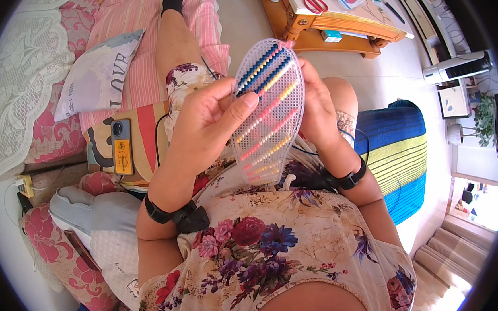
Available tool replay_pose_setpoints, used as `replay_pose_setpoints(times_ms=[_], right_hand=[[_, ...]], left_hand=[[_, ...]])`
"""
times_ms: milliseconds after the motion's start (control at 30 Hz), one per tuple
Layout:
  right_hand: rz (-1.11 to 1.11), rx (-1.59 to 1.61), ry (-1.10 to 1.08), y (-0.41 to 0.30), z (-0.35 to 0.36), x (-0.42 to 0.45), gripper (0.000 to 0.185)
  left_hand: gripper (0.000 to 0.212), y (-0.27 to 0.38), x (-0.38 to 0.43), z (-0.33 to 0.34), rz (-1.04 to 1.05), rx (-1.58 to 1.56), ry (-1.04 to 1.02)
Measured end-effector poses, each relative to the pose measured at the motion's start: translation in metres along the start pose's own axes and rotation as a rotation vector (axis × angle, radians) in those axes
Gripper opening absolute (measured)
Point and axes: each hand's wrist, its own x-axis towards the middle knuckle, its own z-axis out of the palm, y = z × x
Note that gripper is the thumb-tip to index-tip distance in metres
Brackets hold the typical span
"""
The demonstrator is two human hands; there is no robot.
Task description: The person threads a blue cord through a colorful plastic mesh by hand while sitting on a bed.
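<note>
A clear plastic mesh canvas in the shape of a shoe sole (268,124) is held up over my lap. Diagonal rows of dark blue, yellow, white and pink yarn stitches run across it. My left hand (217,119) grips its left edge, with the thumb lying on the face of the mesh. Along the upper right edge, my right hand (318,100) holds it, the fingers partly hidden behind the canvas. Some pink yarn (287,44) sticks out at the top. A dark blue strand hangs by the right wrist.
A low wooden table (343,21) with red-handled scissors (316,4) stands ahead. On the left, a phone (122,147) lies on a patterned cushion, near a pillow with lettering (99,79). A stool with a striped blue and yellow-green cover (396,159) is at the right.
</note>
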Motion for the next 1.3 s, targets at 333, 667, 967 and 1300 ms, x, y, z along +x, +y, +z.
replay_pose_setpoints(times_ms=[333,667,967,1300], right_hand=[[0.024,0.024,-0.046,-0.015,0.007,0.009,0.057],[-0.306,-0.598,-0.026,-0.012,0.009,0.017,0.030],[-0.684,-1.200,0.090,-0.031,0.020,0.028,0.019],[-0.507,-0.552,-0.115,-0.044,0.025,0.000,0.015]], left_hand=[[0.016,-0.003,0.001,-0.004,0.040,0.093,0.077],[0.012,-0.005,0.000,-0.007,0.051,0.215,0.132],[0.010,-0.009,0.004,-0.008,0.026,0.205,0.164],[0.012,-0.021,0.018,-0.037,0.187,0.625,0.328]])
